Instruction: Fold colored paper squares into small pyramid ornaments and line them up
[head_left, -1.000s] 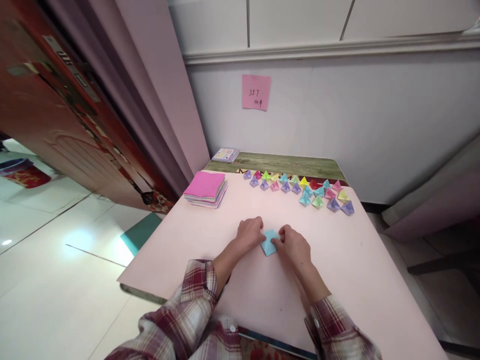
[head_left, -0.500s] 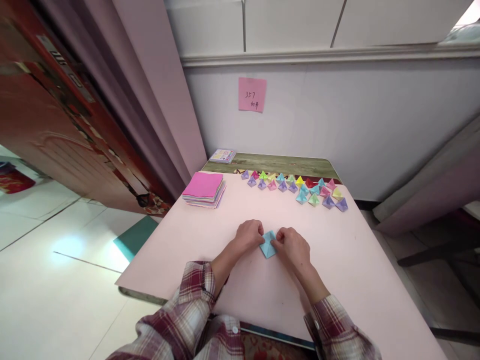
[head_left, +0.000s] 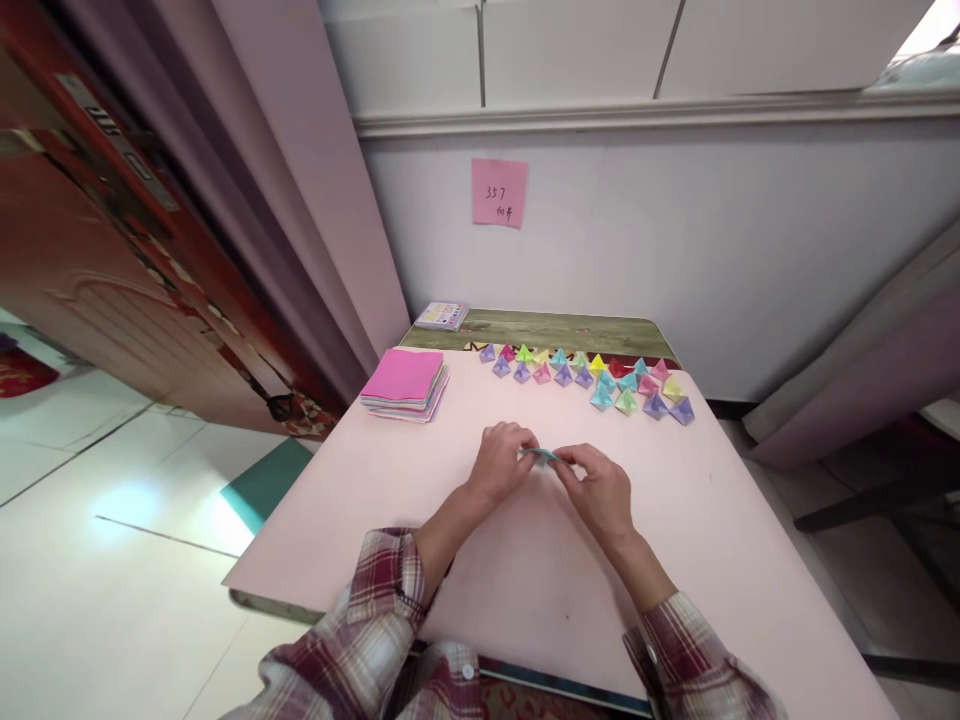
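A small light-blue folded paper [head_left: 541, 456] is held edge-on just above the pink table [head_left: 720, 540], between both hands. My left hand [head_left: 504, 462] pinches its left end with curled fingers. My right hand [head_left: 598, 484] pinches its right end. Both forearms wear red plaid sleeves. Several small folded paper shapes [head_left: 592, 380] in many colours lie in rows at the far side of the table. A stack of square coloured paper [head_left: 405, 384] with a pink top sheet sits at the far left corner.
A small printed packet [head_left: 442, 316] lies on the wood-patterned strip [head_left: 570, 332] behind the pink surface. A pink note [head_left: 499, 192] is stuck on the wall. A dark red door [head_left: 112, 250] and a curtain stand left; tiled floor lies below.
The blue paper, lying flat under my fingers before, is now lifted and turned edge-on between both hands. The camera view shifted slightly.
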